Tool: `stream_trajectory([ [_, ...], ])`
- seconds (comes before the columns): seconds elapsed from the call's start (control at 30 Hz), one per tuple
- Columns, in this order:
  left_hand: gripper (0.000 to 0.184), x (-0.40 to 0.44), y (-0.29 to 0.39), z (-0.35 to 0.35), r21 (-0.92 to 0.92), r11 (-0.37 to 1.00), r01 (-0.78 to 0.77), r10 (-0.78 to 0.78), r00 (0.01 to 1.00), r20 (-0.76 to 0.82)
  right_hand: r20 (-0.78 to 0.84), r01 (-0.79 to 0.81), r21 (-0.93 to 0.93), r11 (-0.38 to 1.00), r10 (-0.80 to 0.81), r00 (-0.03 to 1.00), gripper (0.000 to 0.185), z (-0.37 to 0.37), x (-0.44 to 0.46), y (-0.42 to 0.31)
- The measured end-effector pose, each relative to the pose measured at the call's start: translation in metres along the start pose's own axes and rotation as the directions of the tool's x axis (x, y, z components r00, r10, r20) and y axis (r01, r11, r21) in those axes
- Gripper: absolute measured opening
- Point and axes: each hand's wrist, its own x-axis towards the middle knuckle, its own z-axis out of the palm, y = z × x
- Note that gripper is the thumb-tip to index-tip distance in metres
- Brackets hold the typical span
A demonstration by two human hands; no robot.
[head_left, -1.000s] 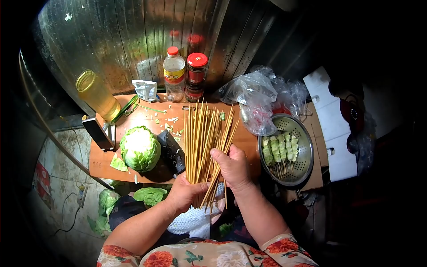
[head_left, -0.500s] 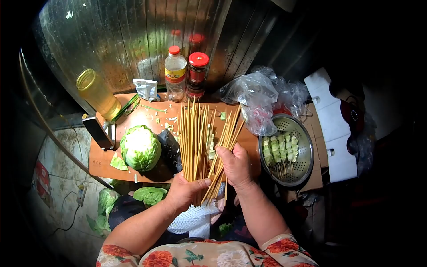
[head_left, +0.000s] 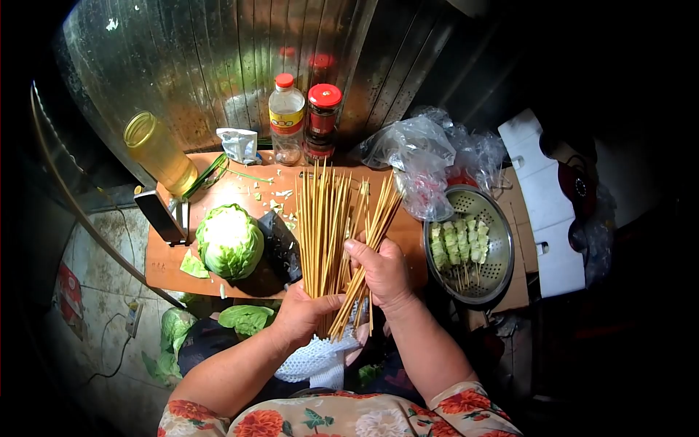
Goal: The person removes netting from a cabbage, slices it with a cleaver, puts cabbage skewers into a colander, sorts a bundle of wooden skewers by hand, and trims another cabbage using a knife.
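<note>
My left hand [head_left: 304,312] is wrapped round a thick bundle of bamboo skewers [head_left: 320,226] that stand upright over the table's near edge. A smaller bunch of skewers [head_left: 381,218], tilted to the right, is gripped by my right hand [head_left: 382,273], thumb on top. The lower ends of the two bunches come close together near my left thumb. Left of my hands sits a head of cabbage [head_left: 230,242], with a dark plastic bag [head_left: 279,247] between. To the right, a metal colander [head_left: 495,280] holds several skewers threaded with folded green leaves [head_left: 459,244].
Along the back of the wooden table [head_left: 171,266] stand a yellow jar [head_left: 164,156], a red-capped bottle [head_left: 287,120] and red-lidded jars [head_left: 323,116]. A phone [head_left: 159,217] leans at left. Clear plastic bags [head_left: 419,156] lie behind the colander; white foam netting [head_left: 314,362] is below my hands.
The smaller bunch in my right hand has shifted slightly, its skewers now closer together. My right hand has moved a little left. The left bundle has tilted slightly right.
</note>
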Motion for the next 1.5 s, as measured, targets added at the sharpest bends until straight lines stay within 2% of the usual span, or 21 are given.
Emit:
stream_trajectory([
  [0.2,0.029,0.003,-0.003,-0.003,-0.062,0.998,-0.010,0.011,1.000,0.003,-0.056,-0.007,-0.070,0.998,0.003,0.998,0.012,-0.002,-0.001,-0.003],
  [0.23,0.028,0.004,-0.003,-0.003,-0.071,0.997,-0.026,0.025,1.000,-0.011,-0.068,0.087,0.005,0.996,-0.087,0.994,0.016,-0.001,0.003,0.005],
  [0.27,0.027,0.004,-0.004,-0.003,-0.080,0.996,-0.040,0.038,0.999,-0.026,-0.068,0.087,0.005,0.996,-0.087,0.994,0.016,0.000,0.003,0.004],
  [0.33,0.029,0.004,0.001,-0.003,-0.048,0.999,-0.001,0.000,1.000,-0.031,-0.078,-0.031,0.078,0.996,0.037,0.996,0.022,-0.001,0.003,0.000],
  [0.37,0.031,0.004,0.003,-0.003,-0.017,0.999,0.038,-0.039,0.999,-0.037,-0.058,-0.050,0.131,0.990,0.058,0.997,0.021,-0.004,0.004,0.001],
  [0.47,0.029,0.003,0.010,0.002,-0.007,1.000,0.030,-0.030,0.996,-0.085,-0.041,-0.008,0.190,0.982,0.016,0.999,0.020,-0.004,0.001,-0.004],
  [0.5,0.029,0.004,0.011,0.001,0.021,0.999,0.044,-0.042,0.995,-0.092,-0.112,-0.051,0.255,0.966,0.082,0.990,0.019,0.001,0.001,-0.006],
  [0.53,0.029,0.004,0.011,-0.001,0.022,0.999,0.045,-0.042,0.995,-0.092,-0.113,-0.051,0.255,0.966,0.082,0.990,0.019,0.000,0.001,-0.006],
  [0.6,0.030,0.005,0.009,-0.007,0.076,0.989,0.126,-0.120,0.990,-0.076,-0.039,-0.139,0.325,0.935,0.160,0.986,0.022,-0.001,0.000,-0.005],
  [0.7,0.030,0.005,0.004,-0.011,0.105,0.991,0.088,-0.086,0.996,-0.026,-0.050,-0.146,0.177,0.973,0.157,0.986,0.021,0.006,-0.004,-0.002],
  [0.77,0.025,0.003,0.006,0.001,0.119,0.991,0.058,-0.053,0.997,-0.052,-0.087,-0.157,0.072,0.985,0.163,0.983,0.018,0.007,-0.007,-0.001],
  [0.8,0.021,0.002,0.007,0.005,0.133,0.991,0.027,-0.017,0.997,-0.077,-0.088,-0.157,0.072,0.985,0.163,0.983,0.018,0.007,-0.006,0.001],
  [0.87,0.023,0.000,0.008,0.005,0.148,0.988,0.035,-0.025,0.997,-0.071,-0.125,-0.054,0.069,0.996,0.062,0.990,0.015,0.006,-0.005,0.004],
  [1.07,0.021,-0.001,0.011,0.002,0.043,0.996,0.076,-0.075,0.997,-0.028,-0.186,-0.024,0.109,0.994,0.044,0.981,0.013,0.005,-0.004,0.000],
  [1.17,0.026,-0.001,0.013,0.000,-0.042,0.992,0.123,-0.123,0.992,0.007,-0.193,0.004,0.114,0.993,0.018,0.981,0.013,0.004,-0.004,0.001],
  [1.33,0.025,0.001,0.014,0.000,-0.017,0.998,0.065,-0.066,0.997,-0.040,-0.175,-0.032,0.097,0.995,0.049,0.983,0.017,0.004,-0.004,-0.005],
  [1.5,0.024,0.000,0.012,-0.002,-0.009,0.997,0.076,-0.076,0.995,-0.058,-0.166,-0.046,0.105,0.993,0.064,0.984,0.017,0.003,-0.004,-0.004],
])
